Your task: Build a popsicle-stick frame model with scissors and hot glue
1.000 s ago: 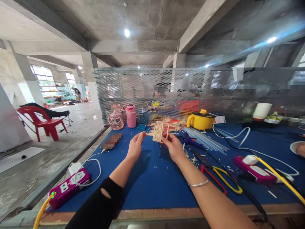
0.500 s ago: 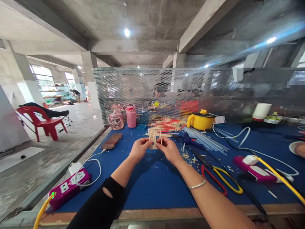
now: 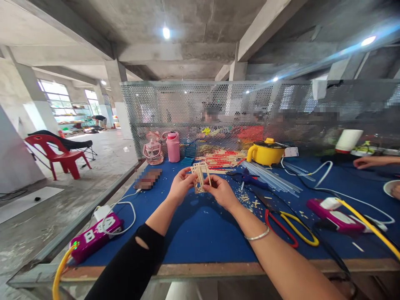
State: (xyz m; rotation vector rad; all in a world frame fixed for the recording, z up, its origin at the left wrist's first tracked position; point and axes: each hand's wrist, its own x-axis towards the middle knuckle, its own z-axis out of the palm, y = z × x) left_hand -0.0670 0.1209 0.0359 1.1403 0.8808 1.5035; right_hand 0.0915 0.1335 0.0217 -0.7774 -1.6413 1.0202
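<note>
A small frame of thin wooden sticks (image 3: 200,176) is held up over the blue table (image 3: 200,237). My left hand (image 3: 181,188) pinches its left side and my right hand (image 3: 221,193) pinches its lower right side; both hands are closed on it. A pile of loose wooden sticks, some red-tipped (image 3: 220,160), lies just behind my hands. A blue glue gun (image 3: 248,178) and a bundle of clear glue sticks (image 3: 270,178) lie to the right of my right hand.
Pink bottles (image 3: 173,146), a yellow pot (image 3: 265,153), red-and-yellow pliers (image 3: 289,227) and pink power strips (image 3: 93,235) (image 3: 336,213) sit on the table. A perforated metal screen (image 3: 250,112) runs along the back. Another person's hand (image 3: 364,161) rests at far right. A red chair (image 3: 54,154) stands at the left.
My left hand, apart a second ago, has closed onto the stick frame beside my right hand. Both hands lowered it slightly and turned it. Another person's hand has appeared at far right.
</note>
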